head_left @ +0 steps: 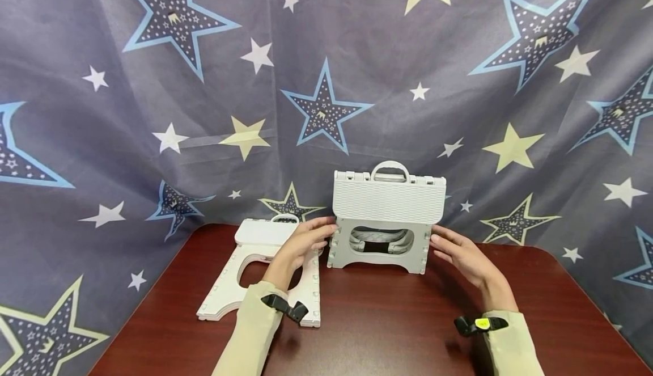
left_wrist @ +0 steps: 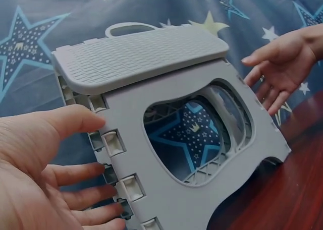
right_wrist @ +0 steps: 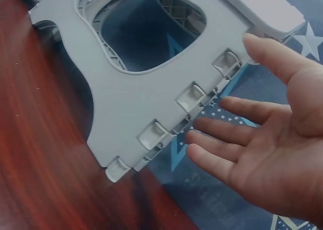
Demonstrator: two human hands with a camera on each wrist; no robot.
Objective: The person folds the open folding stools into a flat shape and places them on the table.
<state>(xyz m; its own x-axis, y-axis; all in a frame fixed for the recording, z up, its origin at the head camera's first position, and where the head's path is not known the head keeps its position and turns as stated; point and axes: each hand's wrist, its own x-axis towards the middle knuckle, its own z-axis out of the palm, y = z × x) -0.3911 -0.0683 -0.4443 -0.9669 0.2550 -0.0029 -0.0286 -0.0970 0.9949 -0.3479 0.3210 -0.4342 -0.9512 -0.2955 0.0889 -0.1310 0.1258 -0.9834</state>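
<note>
A light grey folding stool [head_left: 378, 245] stands upright on its legs, its textured top [head_left: 389, 197] tilted toward me and a loop handle [head_left: 390, 166] rising behind. At its left edge is my left hand [head_left: 301, 245], fingers extended; the thumb tip meets the side panel [left_wrist: 171, 199] in the left wrist view. On the opposite side my right hand [head_left: 466, 257] is spread, with its thumb close to the panel's upper corner in the right wrist view; whether it touches, I cannot tell. Neither hand grips the stool.
Left of it, a second, white folding stool [head_left: 245, 291] lies folded flat on the dark red table [head_left: 388, 319], partly behind my left forearm. A grey curtain [head_left: 326, 36] with stars hangs right behind the table. Each wrist wears a black strap [head_left: 284, 307].
</note>
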